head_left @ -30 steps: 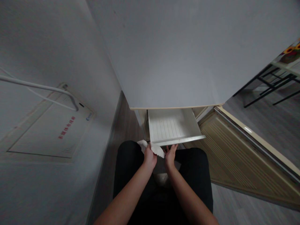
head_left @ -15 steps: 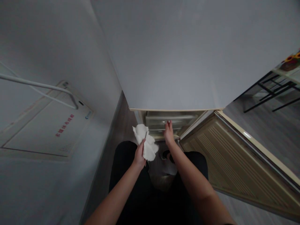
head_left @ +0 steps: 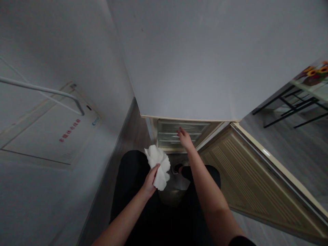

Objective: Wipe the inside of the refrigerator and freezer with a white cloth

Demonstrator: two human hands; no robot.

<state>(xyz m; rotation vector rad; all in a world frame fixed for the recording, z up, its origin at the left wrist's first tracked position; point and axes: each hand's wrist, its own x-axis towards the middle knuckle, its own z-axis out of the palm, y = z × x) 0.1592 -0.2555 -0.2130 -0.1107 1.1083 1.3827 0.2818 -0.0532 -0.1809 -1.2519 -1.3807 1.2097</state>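
Note:
My left hand (head_left: 151,178) is closed around a crumpled white paper towel (head_left: 157,159), held low over my knees. It is apart from the fridge. My right hand (head_left: 184,137) reaches to the open lower compartment, its fingers loosely stretched and parted with nothing visible between them. Just behind those fingers are the clear drawers (head_left: 169,127) of the fridge (head_left: 189,68); whether the fingertips touch a drawer front I cannot tell. The lower fridge door (head_left: 256,177) hangs wide open to the right of my right forearm.
A wall with a white panel (head_left: 53,133) and a bent metal bar (head_left: 46,90) stands on the left. At the right, beyond the door, is a black-legged table (head_left: 311,89) with a sunflower arrangement (head_left: 314,75). My knees and one shoe (head_left: 176,168) are below.
My left hand has drawn back and down a little with the paper towel. My right hand has moved slightly up in view and its fingers point further left. The upper drawer looks further in.

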